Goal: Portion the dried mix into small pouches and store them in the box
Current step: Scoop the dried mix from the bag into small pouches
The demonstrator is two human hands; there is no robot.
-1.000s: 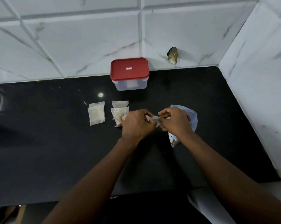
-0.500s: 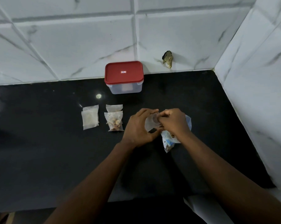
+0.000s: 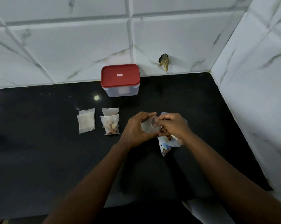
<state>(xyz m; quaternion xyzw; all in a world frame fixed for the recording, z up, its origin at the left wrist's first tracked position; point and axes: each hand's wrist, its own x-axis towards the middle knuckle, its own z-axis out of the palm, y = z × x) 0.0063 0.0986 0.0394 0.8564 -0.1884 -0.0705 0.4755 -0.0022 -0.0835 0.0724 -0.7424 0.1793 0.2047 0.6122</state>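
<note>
My left hand (image 3: pixel 135 128) grips a small clear pouch (image 3: pixel 148 127) and holds its mouth open above the black counter. My right hand (image 3: pixel 173 125) pinches the pouch's top edge with its fingertips at the opening. Under my right hand lies the large clear bag of dried mix (image 3: pixel 166 143), partly hidden. A filled pouch of mix (image 3: pixel 111 126) lies to the left on another pouch (image 3: pixel 110 111). Further left sits a stack of empty pouches (image 3: pixel 86 122). The clear box with a red lid (image 3: pixel 120 80) stands closed against the wall.
White marble tiles rise behind the black counter (image 3: pixel 39 151) and along its right side (image 3: pixel 257 102). A small brown chip or hole (image 3: pixel 164 62) marks the back wall right of the box. The counter's front edge runs just below my forearms.
The pouch, a flat strip stretched between my hands a second ago, is now spread open in my left hand. My right fingertips have come to its mouth. The view has shifted slightly.
</note>
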